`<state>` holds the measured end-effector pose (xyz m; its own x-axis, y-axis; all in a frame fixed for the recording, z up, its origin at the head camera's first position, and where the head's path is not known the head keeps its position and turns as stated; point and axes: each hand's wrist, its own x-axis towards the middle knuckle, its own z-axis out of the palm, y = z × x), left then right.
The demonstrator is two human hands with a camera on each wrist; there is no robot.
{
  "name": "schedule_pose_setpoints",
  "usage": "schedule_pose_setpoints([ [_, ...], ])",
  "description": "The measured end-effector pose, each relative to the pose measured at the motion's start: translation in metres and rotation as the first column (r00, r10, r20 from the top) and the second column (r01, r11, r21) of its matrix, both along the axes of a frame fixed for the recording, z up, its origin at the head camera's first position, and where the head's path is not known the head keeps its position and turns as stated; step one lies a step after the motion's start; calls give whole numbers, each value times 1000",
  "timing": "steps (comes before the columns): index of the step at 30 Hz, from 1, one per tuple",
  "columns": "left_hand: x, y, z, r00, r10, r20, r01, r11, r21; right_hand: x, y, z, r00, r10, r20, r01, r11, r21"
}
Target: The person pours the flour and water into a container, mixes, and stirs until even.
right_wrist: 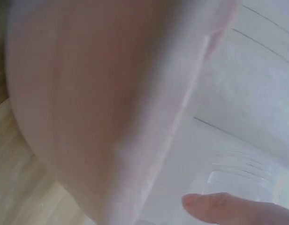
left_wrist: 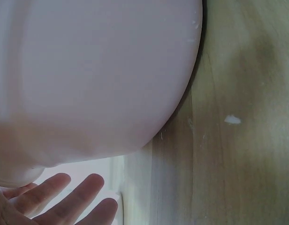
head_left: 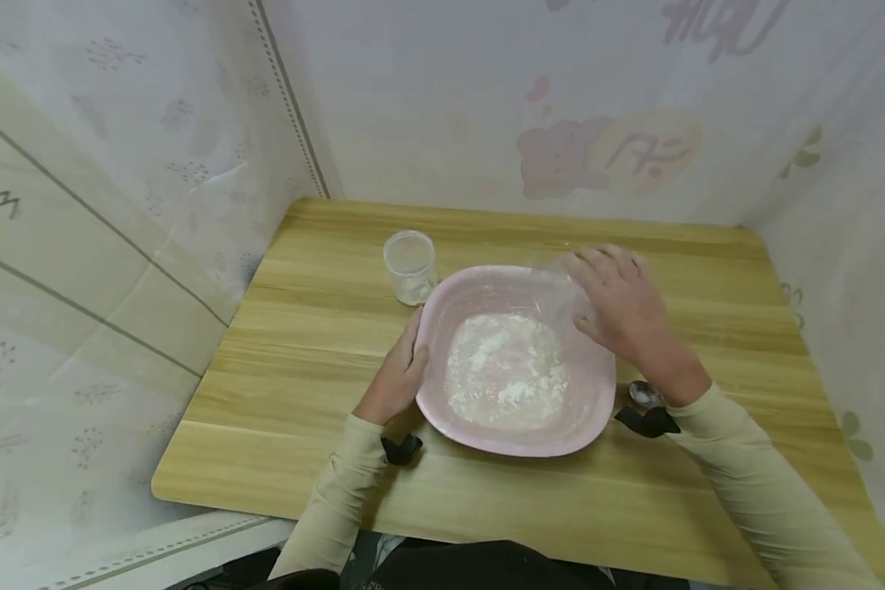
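Far to the left of the pink basin (head_left: 592, 385), a pale wall covering (head_left: 111, 221) carries plant prints and dark lines; nearer the basin on that side spreads the bare wooden table (head_left: 302, 369) on which it stands; the left sleeve (head_left: 339, 492), cream-coloured, comes up from the basin's near left; the left hand (head_left: 394, 378) lies against the basin's left side, its thumb at the rim, and in the left wrist view its fingers (left_wrist: 72, 201) reach out straight and spread, with gaps between them, below the basin's rim; a black strap (head_left: 401, 449) sits at that wrist, just left of the basin's near corner; a clear jar (head_left: 410, 266) stands on the table just beyond the basin's far left corner; inside the basin, white powder (head_left: 524, 393) lies loosely scattered across the bottom, with thicker clumps in places; a pink bear print (head_left: 560, 160) shows on the wall beyond the basin; over the basin's far right rim is a clear container (head_left: 556, 291), partly blurred, gripped between the thumb and bent fingers of the right hand (head_left: 623, 307); just right of the basin, a metal spoon (head_left: 643, 394) lies partly hidden by the right forearm; farther right of the basin runs the right sleeve (head_left: 752, 475).
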<state>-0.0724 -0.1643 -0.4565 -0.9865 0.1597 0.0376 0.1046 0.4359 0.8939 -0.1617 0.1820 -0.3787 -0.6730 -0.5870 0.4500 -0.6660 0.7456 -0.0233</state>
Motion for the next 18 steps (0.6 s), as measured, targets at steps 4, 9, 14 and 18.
schedule_pose_setpoints([
  [4, 0, 0, -2, 1000, 1, -7, -1, 1000, -9, -8, 13, 6, 981, -40, 192, 72, 985, -160],
  [9, 0, 0, -2, 1000, 3, -8, -3, 1000, -11, -19, 34, 4, 914, 30, 404, 178, 866, -467],
  [14, -1, 0, -3, 1000, -1, -20, 0, 1000, -17, -28, 67, -15, 803, 22, 596, 379, 753, -538],
  [18, -1, 0, -3, 1000, -6, -13, 6, 1000, -16, -38, 90, -40, 694, 42, 718, 461, 741, -489],
])
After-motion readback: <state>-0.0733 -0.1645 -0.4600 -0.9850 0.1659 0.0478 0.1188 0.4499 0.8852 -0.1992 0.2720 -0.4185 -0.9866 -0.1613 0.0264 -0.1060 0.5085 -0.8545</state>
